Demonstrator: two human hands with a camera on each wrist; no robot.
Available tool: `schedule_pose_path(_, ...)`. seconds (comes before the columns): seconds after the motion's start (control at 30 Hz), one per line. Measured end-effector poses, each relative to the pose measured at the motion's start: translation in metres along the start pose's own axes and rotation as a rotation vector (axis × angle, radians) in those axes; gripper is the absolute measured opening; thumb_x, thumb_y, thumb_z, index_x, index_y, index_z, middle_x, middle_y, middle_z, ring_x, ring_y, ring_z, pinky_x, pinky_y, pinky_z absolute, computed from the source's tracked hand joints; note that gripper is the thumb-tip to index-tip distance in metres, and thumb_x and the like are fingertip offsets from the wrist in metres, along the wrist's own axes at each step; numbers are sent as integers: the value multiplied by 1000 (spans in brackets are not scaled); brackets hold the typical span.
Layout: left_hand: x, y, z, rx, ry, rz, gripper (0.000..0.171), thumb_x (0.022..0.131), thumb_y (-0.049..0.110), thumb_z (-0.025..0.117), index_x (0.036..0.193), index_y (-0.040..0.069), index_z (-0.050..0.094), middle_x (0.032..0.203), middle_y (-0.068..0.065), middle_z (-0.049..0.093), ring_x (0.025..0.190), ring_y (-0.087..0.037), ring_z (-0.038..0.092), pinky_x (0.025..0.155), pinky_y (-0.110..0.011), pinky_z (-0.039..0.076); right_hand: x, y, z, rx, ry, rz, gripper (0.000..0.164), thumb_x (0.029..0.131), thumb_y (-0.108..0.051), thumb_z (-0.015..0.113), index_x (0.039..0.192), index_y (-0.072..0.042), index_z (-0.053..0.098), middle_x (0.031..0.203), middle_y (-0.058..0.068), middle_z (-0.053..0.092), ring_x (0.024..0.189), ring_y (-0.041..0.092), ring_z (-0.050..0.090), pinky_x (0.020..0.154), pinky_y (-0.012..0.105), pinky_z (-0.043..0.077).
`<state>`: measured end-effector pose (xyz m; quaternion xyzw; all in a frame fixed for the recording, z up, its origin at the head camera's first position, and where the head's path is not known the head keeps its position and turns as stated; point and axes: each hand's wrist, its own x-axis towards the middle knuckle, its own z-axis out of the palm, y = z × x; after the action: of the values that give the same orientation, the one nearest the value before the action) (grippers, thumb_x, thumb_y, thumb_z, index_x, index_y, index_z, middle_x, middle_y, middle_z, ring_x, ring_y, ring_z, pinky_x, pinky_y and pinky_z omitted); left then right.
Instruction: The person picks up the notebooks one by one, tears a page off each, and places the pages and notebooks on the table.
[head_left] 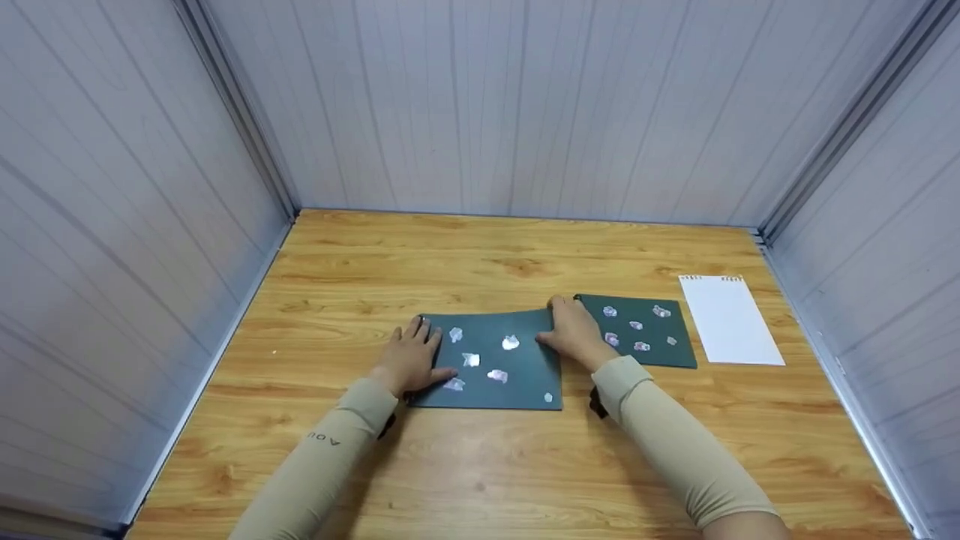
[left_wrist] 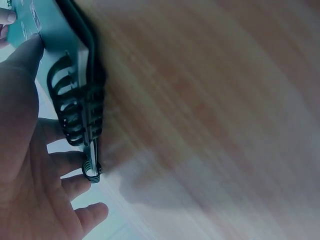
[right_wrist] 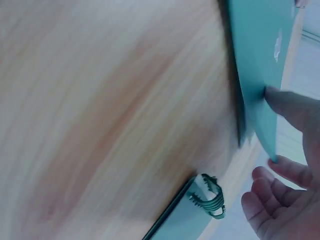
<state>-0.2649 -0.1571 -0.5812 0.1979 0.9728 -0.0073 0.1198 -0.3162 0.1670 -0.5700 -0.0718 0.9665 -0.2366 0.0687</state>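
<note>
A dark green ring-bound notebook (head_left: pixel 517 390) with shiny stickers on its cover lies on the wooden table. My left hand (head_left: pixel 409 356) rests over its left edge, thumb on the cover and fingers by the black ring binding (left_wrist: pixel 75 107). At the far right corner, my right hand (head_left: pixel 576 330) pinches the cover between thumb and index finger. The right wrist view shows that cover corner (right_wrist: pixel 265 120) bent up, apart from what lies beneath. Close to the right hand is a second, smaller green notebook (head_left: pixel 652 352), also stickered, with rings at its left end.
A white sheet (head_left: pixel 735 322) with ring holes along its far edge lies at the right, beside the smaller notebook. Pale panel walls (head_left: pixel 480 112) enclose the wooden table (head_left: pixel 480 472) at the back and both sides.
</note>
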Motion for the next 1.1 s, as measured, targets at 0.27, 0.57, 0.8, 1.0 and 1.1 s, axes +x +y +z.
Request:
schedule_pose_path(0.27,-7,5,-1,-39,45,-5,90,105,68,56,167,4,41,175,-25,34,165,-46,27,129,-66,31,-10,-3,-12,417,-33,-6,52,101,-3,74,145,-5,46,140,32,64,119,39,66,96,49,59)
schedule_pose_path(0.57,-25,27,-8,-147,127,90,90,102,69,61,166,7,45,170,-25,43,154,-52,44,118,-69,45,-8,-5,-26,805,-84,103,54,100,6,70,148,-5,49,102,14,77,75,15,64,64,29,50)
schedule_pose_path(0.8,-42,50,-11,-176,174,126,102,95,70,72,167,5,41,167,-27,47,140,-51,60,108,-65,56,-6,-10,-32,1110,-141,204,64,103,1,68,160,-3,40,94,2,77,78,14,73,68,30,62)
schedule_pose_path(1.0,-46,60,-6,-94,278,95,66,106,22,66,165,3,43,159,-25,57,120,-46,73,94,-59,64,-6,-20,-37,1269,-150,251,55,111,-16,63,162,-8,44,102,3,75,81,15,76,75,30,65)
schedule_pose_path(1.1,-48,59,-4,-113,322,92,59,108,12,56,165,3,45,154,-25,62,117,-46,74,93,-58,64,-8,-23,-36,1313,-135,234,49,116,-27,53,161,-7,47,108,7,74,80,17,78,76,31,67)
